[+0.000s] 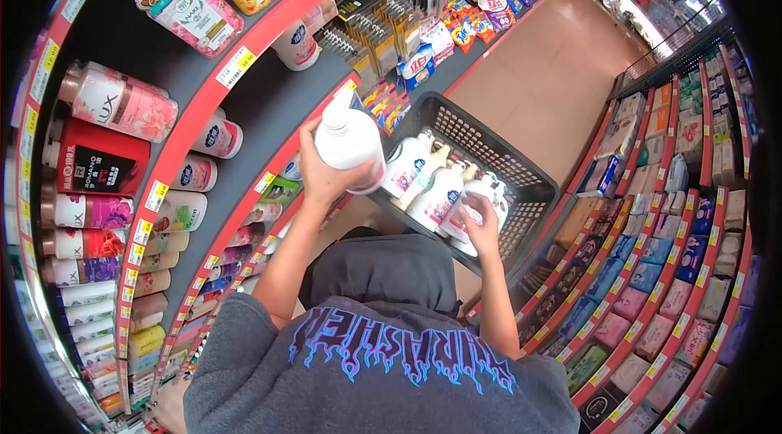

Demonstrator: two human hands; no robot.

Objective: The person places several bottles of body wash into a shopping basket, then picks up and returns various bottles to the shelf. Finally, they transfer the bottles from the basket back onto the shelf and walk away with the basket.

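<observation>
My left hand is wrapped round a large white pump bottle, raised beside the left shelf and close to the basket's left end. A black plastic basket stands in front of me. Several white bottles with pink and blue labels lie side by side in it, along with a cream-coloured bottle. My right hand is at the near right of the basket, its fingers curled on a white bottle there. Part of that bottle is hidden by the hand.
Shelves with red edges curve along the left, holding body wash bottles. Detergent packs lie on the shelf ahead. At the right, shelves hold tissue packs. The aisle floor runs ahead beyond the basket.
</observation>
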